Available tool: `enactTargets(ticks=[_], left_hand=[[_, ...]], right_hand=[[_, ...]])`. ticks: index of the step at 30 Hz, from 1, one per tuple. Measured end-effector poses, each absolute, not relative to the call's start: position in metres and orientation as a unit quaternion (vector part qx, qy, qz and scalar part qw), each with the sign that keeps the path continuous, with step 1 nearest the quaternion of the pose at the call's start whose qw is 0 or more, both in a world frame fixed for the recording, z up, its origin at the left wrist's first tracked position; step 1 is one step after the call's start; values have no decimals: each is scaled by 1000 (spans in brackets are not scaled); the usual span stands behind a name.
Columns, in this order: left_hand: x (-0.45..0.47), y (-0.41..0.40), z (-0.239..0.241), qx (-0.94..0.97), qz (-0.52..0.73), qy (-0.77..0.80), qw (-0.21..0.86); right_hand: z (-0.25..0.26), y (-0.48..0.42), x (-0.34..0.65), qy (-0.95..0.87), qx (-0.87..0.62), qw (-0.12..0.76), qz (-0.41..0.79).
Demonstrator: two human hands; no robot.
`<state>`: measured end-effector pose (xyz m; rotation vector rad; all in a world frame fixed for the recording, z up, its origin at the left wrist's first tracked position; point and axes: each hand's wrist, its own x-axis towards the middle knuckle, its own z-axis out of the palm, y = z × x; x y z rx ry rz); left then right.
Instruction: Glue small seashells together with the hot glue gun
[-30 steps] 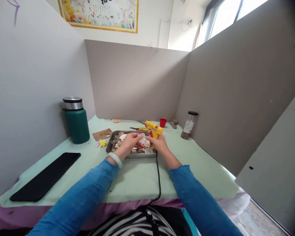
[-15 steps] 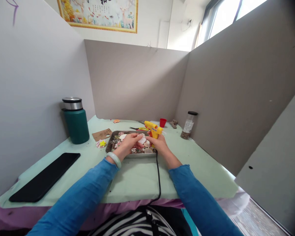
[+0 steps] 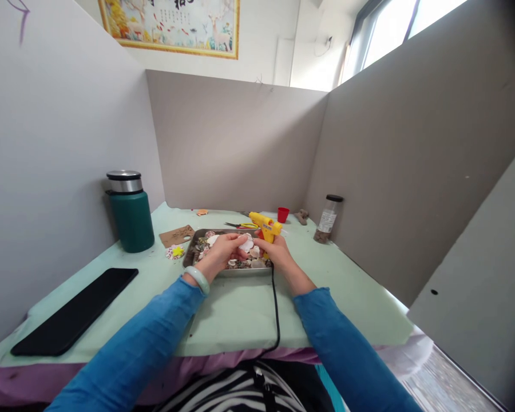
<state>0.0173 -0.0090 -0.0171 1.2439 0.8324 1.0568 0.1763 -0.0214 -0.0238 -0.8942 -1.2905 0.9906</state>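
Note:
Over a metal tray [image 3: 232,273] full of mixed seashells, my left hand [image 3: 224,252] pinches a white shell [image 3: 246,242] between thumb and fingers. Close on its right, my right hand [image 3: 278,253] is closed around a yellow glue gun [image 3: 265,224], whose nozzle points up and to the left, away from me. A black cord [image 3: 276,309] runs from the gun's handle down over the table's front edge. The fingers of both hands partly cover the shells beneath.
Left of the tray lie a brown board [image 3: 175,236] and a shell piece with a yellow flower [image 3: 175,252]. A green bottle [image 3: 132,220] and black phone-like slab [image 3: 77,312] stand farther left. Behind are pliers [image 3: 244,225] and a red cup [image 3: 282,214]; a jar [image 3: 328,220] is right.
My hands stay almost in place, still holding the white shell and the glue gun. The whole view has shifted very slightly.

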Motion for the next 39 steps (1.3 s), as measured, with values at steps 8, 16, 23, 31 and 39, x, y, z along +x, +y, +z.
enactTargets(ticks=[8, 16, 23, 31, 39], left_hand=[[18, -8, -16, 499, 496, 365, 610], [18, -8, -13, 459, 523, 385, 606], [15, -6, -14, 440, 552, 365, 607], [16, -7, -13, 436, 553, 364, 609], [17, -8, -10, 434, 556, 361, 610]], right_hand=[[-25, -19, 178, -569, -375, 599, 421], [-27, -13, 182, -581, -363, 584, 435], [-34, -8, 185, -566, -324, 599, 464], [-30, -6, 185, -508, -305, 622, 511], [13, 11, 172, -501, -262, 640, 521]])
